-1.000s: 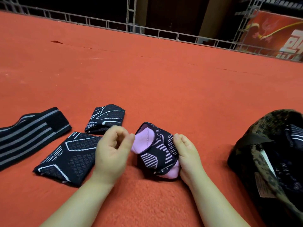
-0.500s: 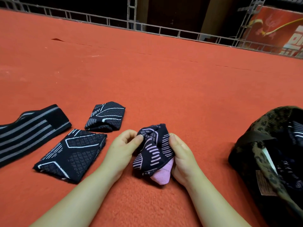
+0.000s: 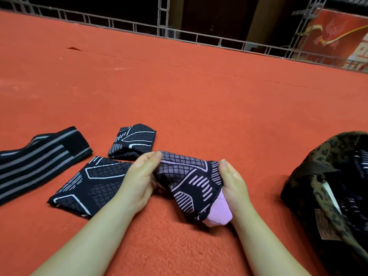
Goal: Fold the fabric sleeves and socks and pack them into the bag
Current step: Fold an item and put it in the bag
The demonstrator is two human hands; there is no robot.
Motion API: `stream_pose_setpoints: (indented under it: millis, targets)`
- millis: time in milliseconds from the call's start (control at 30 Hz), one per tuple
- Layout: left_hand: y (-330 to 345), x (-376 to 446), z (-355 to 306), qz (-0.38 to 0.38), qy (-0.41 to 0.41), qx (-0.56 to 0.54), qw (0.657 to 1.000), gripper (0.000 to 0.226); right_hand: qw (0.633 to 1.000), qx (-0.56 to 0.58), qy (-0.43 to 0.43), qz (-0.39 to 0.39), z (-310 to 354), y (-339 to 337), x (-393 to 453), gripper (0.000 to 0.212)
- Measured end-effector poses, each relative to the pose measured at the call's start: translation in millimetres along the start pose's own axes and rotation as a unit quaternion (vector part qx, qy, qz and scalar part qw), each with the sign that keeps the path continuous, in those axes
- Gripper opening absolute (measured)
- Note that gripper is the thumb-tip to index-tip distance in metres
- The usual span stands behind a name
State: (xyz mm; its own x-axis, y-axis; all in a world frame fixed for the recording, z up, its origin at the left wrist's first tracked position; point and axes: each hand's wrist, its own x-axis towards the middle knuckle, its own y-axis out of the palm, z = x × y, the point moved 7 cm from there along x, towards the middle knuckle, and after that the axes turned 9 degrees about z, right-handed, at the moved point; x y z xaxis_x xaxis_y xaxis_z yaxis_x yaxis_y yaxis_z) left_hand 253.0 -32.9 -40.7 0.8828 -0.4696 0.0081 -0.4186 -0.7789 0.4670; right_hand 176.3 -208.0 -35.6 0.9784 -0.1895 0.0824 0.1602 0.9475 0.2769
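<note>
the sock [image 3: 187,180] is stretched between the left hand [image 3: 137,182] and the right hand [image 3: 235,182], low over the carpet [image 3: 199,100] near the front middle. left of the left hand lies a flat folded sleeve [image 3: 89,184], partly under that hand. just behind it sits a smaller folded piece [image 3: 133,142]. farther left lies a striped band [image 3: 39,162], running off the left edge. the bag [image 3: 326,188] stands at the right, well apart from the right hand, with fabric inside it. a railing [image 3: 179,34] runs along the far edge of the carpet.

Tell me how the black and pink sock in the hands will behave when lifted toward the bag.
The sock is probably floppy: it sags between the left hand and right hand. Likely light, since fingertip pinches hold it. It may unfold if released.
</note>
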Motion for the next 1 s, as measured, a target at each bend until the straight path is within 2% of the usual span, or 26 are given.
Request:
stream_pose_setpoints:
  millis: [67, 167, 267, 300, 400, 467, 500, 567, 600, 700, 767, 900, 1000]
  targets:
    - [7, -2, 5, 0.04, -0.022, 0.026, 0.999, 0.024, 0.999, 0.026, -0.019, -0.026, 2, -3, 0, 0.036]
    - [9, -2, 6, 0.06, -0.042, 0.059, 0.996, 0.021, 0.995, 0.09, -0.019, -0.043, -2, -7, 1, 0.053]
    - [14, -5, 10, 0.086, -0.073, 0.027, 0.993, 0.021, 0.981, 0.193, 0.026, -0.023, -9, 0, 2, 0.086]
    - [17, -6, 12, 0.094, -0.085, 0.014, 0.992, 0.022, 0.975, 0.219, 0.044, -0.001, -11, 5, 1, 0.085]
    - [16, -8, 20, 0.105, -0.125, 0.018, 0.986, 0.031, 0.959, 0.263, 0.067, 0.081, -12, 19, -3, 0.063]
    - [15, -9, 25, 0.115, -0.16, 0.03, 0.98, 0.041, 0.955, 0.272, 0.058, 0.1, -12, 20, -3, 0.068]
    - [15, -10, 25, 0.117, -0.166, 0.028, 0.979, 0.039, 0.961, 0.258, 0.052, 0.08, -12, 16, -2, 0.075]
    - [14, -7, 24, 0.101, -0.142, -0.004, 0.985, 0.024, 0.98, 0.195, 0.026, 0.006, -12, 7, 1, 0.086]
    - [13, -6, 22, 0.083, -0.126, -0.025, 0.988, 0.016, 0.987, 0.156, 0.009, -0.036, -9, 1, 2, 0.079]
    - [7, 0, 14, 0.037, -0.075, -0.072, 0.994, 0.01, 0.993, 0.077, -0.019, -0.091, -2, -10, 2, 0.032]
    - [5, 2, 5, 0.036, -0.039, -0.099, 0.994, 0.006, 0.994, 0.022, -0.017, -0.109, 2, -15, 0, 0.028]
    - [7, 3, -10, 0.055, 0.019, -0.153, 0.987, 0.019, 0.997, -0.021, 0.017, -0.071, 4, -11, 0, 0.029]
    - [2, 2, -17, 0.014, 0.043, -0.173, 0.984, 0.027, 0.998, 0.001, 0.062, -0.007, 1, 2, -3, 0.029]
